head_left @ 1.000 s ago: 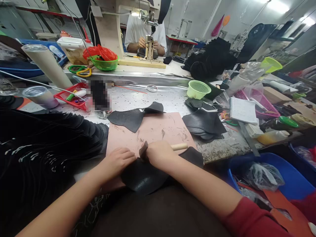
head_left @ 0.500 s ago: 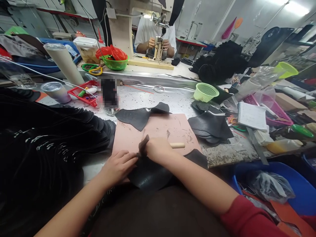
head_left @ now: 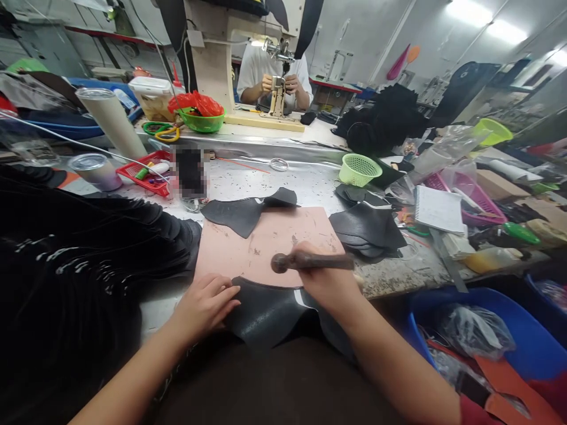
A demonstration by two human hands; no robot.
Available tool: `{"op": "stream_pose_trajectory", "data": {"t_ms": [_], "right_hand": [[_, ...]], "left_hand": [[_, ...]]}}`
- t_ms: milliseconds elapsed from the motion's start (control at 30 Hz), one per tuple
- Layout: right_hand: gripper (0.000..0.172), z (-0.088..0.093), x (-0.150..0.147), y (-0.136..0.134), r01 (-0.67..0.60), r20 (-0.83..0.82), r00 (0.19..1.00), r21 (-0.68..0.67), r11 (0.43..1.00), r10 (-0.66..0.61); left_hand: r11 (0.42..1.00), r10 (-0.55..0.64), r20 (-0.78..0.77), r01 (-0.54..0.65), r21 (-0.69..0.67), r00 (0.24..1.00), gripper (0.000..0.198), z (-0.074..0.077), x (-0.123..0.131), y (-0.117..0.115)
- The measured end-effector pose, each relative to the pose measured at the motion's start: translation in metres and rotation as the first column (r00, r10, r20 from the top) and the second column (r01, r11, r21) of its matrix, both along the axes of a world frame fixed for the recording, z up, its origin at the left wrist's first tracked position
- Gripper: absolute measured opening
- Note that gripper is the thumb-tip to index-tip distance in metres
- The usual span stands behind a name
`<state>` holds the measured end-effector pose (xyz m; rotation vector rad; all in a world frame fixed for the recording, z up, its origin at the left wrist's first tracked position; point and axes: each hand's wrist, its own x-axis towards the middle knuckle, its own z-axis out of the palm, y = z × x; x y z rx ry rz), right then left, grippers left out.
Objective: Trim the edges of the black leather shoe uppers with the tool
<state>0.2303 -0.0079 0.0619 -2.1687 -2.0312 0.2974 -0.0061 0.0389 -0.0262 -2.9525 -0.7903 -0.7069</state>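
My right hand [head_left: 330, 289] is closed around a hammer [head_left: 316, 261] with a dark metal head; a bit of its pale wooden handle shows beside the palm. The head lies sideways above the pink board [head_left: 225, 251], its round face to the left. Below it, a black leather piece [head_left: 261, 310] lies along the board's near edge, with a white strip near my right hand. My left hand [head_left: 206, 304] rests with fingers stretched out on the leather's left end. Another black leather piece [head_left: 239, 215] lies on the board's far left part.
A tall stack of black pieces [head_left: 88, 248] stands at left. More leather pieces [head_left: 365, 227] lie right of the board, near a green basket [head_left: 360, 171] and a notebook [head_left: 438, 209]. A blue bin [head_left: 469, 319] sits lower right. Across the bench, a person [head_left: 274, 77] works at a sewing machine [head_left: 208, 71].
My right hand has moved right with the hammer, whose head has come away from the leather's left end and turned sideways. My left hand stays at the leather's left end. The view has shifted slightly.
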Motion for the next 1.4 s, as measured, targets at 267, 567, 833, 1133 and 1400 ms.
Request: {"op": "stream_pose_trajectory", "data": {"t_ms": [267,567,833,1133,1400], "right_hand": [[0.019,-0.052,0.039,-0.034,0.114,0.155,0.983,-0.111,0.987,-0.096],[0.023,-0.086,0.127,-0.049,0.422,-0.013,0.906,-0.018,0.907,-0.422],[0.024,-0.121,0.132,-0.054,0.413,-0.377,0.862,0.136,0.900,-0.339],[0.018,-0.131,0.126,-0.043,0.545,-0.659,0.715,0.315,0.777,-0.234],[0.014,-0.156,0.130,-0.035,0.608,-0.702,0.649,0.246,0.754,-0.294]], "left_hand": [[0.878,-0.339,-0.057,0.293,-0.379,0.939,0.041,0.031,0.109,-0.032],[0.876,0.148,-0.212,-0.228,-0.424,0.966,0.026,0.088,0.142,0.035],[0.886,0.397,-0.149,-0.421,-0.195,0.906,0.028,0.171,0.156,0.169],[0.865,0.365,-0.303,-0.441,-0.240,0.881,0.032,0.089,0.195,0.178],[0.912,0.122,-0.321,-0.233,-0.337,0.939,0.025,0.072,0.350,0.143]]}}
